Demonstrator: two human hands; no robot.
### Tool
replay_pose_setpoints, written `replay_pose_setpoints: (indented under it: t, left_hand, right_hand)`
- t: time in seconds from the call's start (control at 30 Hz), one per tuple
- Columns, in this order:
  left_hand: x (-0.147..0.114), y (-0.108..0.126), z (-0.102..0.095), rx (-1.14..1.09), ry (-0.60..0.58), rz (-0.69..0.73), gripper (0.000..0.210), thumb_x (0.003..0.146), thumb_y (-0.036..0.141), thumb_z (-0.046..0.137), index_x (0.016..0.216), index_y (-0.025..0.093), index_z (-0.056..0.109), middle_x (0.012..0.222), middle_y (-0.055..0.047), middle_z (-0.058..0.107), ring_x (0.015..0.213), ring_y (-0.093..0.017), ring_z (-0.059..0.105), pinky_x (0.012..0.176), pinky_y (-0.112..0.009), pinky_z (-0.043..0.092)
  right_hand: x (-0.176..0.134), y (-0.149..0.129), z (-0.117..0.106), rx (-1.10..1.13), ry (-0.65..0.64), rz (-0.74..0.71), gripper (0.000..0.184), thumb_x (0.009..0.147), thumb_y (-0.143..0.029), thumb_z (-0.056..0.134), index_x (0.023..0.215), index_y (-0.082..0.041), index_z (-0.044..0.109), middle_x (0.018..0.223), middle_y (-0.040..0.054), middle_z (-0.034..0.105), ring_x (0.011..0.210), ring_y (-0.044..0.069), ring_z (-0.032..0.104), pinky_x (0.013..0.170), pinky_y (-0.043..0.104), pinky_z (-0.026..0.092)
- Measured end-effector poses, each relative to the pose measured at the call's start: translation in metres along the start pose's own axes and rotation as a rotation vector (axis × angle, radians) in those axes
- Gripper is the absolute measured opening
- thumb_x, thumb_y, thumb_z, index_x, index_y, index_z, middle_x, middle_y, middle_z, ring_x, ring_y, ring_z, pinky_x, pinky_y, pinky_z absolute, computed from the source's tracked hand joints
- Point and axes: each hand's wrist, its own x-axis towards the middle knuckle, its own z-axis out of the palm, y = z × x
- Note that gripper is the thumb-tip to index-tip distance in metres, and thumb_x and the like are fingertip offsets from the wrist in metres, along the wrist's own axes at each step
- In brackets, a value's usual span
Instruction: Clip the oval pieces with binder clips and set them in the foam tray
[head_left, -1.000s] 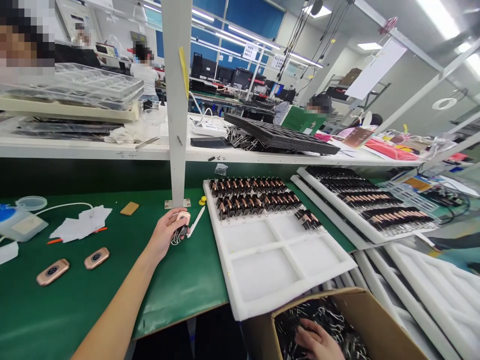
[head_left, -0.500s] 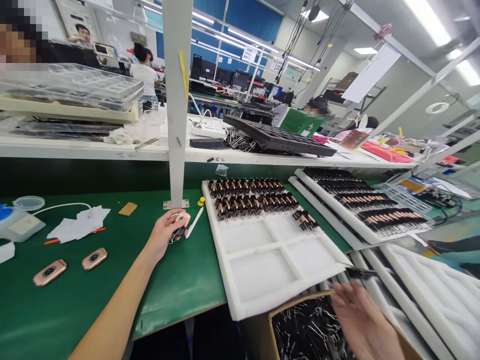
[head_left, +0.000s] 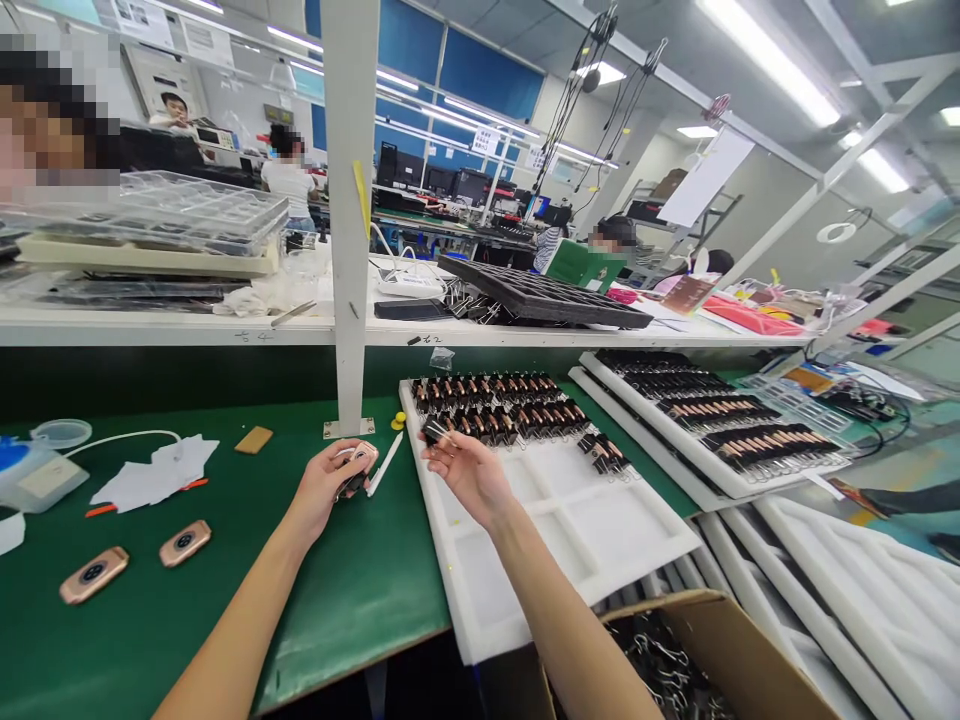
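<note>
My left hand [head_left: 324,488] is closed around a rose-gold watch case [head_left: 364,458], with a black binder clip [head_left: 352,486] at its lower side. Between the fingers of my right hand [head_left: 471,472] is another black binder clip [head_left: 435,430], held above the left edge of the white foam tray [head_left: 450,585]. Rows of clipped watch cases [head_left: 487,388] stand in that tray's far compartments. Two more rose-gold watch cases, a nearer one [head_left: 94,574] and a farther one [head_left: 185,543], lie on the green mat to the left.
A cardboard box [head_left: 739,640] of binder clips stands at the lower right. Stacked foam trays [head_left: 847,600] lie beyond it, and a filled tray [head_left: 705,490] sits at right. A white pen [head_left: 386,465] lies by the metal post [head_left: 350,250]. White papers [head_left: 161,470] lie left.
My right hand has moved from above the clip box up and left to the tray's left edge, bringing a binder clip near my left hand. The left hand still holds the watch case.
</note>
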Motion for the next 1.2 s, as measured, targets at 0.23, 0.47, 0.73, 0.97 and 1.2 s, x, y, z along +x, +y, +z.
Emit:
replay_pose_setpoints:
  t: [0.23, 0.47, 0.73, 0.97, 1.2]
  left_hand:
    - [0.002, -0.002, -0.001, -0.02, 0.011, 0.044, 0.052, 0.066, 0.042, 0.091, 0.108, 0.016, 0.074, 0.09, -0.006, 0.073, 0.061, -0.016, 0.064, 0.048, -0.024, 0.034]
    - [-0.001, 0.001, 0.001, 0.022, -0.017, 0.043, 0.047, 0.071, 0.04, 0.089, 0.109, 0.016, 0.077, 0.09, -0.007, 0.07, 0.067, -0.015, 0.06, 0.052, -0.025, 0.036]
    - [-0.003, 0.003, 0.001, 0.056, -0.07, 0.021, 0.044, 0.071, 0.039, 0.089, 0.107, 0.016, 0.078, 0.086, -0.005, 0.07, 0.072, -0.016, 0.059, 0.067, -0.03, 0.049]
    - [-0.006, 0.012, -0.006, 0.222, -0.252, 0.089, 0.039, 0.075, 0.04, 0.086, 0.107, 0.019, 0.079, 0.09, -0.008, 0.072, 0.08, -0.022, 0.064, 0.063, -0.031, 0.053]
    - [-0.005, 0.01, -0.015, 0.477, -0.347, 0.008, 0.04, 0.076, 0.044, 0.084, 0.109, 0.023, 0.081, 0.099, -0.008, 0.077, 0.087, -0.025, 0.07, 0.077, -0.033, 0.056]
  right_hand:
    - [0.017, 0.041, -0.013, -0.236, -0.145, 0.024, 0.032, 0.087, -0.049, 0.073, 0.089, -0.019, 0.065, 0.095, 0.0062, 0.072, 0.081, 0.016, 0.067, 0.079, 0.032, 0.052]
    - [0.014, 0.047, -0.025, -0.278, -0.036, -0.023, 0.044, 0.071, -0.046, 0.088, 0.1, -0.019, 0.067, 0.09, 0.0023, 0.069, 0.076, 0.015, 0.062, 0.075, 0.031, 0.051]
    - [0.007, 0.052, -0.024, -0.461, -0.058, -0.001, 0.049, 0.085, -0.066, 0.064, 0.089, -0.018, 0.061, 0.059, -0.0068, 0.042, 0.049, 0.008, 0.03, 0.046, 0.024, 0.016]
    - [-0.003, 0.046, -0.031, -0.552, -0.171, 0.035, 0.05, 0.089, -0.062, 0.063, 0.108, -0.016, 0.066, 0.07, -0.0033, 0.046, 0.058, 0.01, 0.032, 0.052, 0.028, 0.021]
    - [-0.005, 0.043, -0.031, -0.752, -0.225, 0.013, 0.053, 0.092, -0.06, 0.06, 0.116, -0.014, 0.071, 0.071, -0.0022, 0.048, 0.063, 0.012, 0.037, 0.059, 0.028, 0.028]
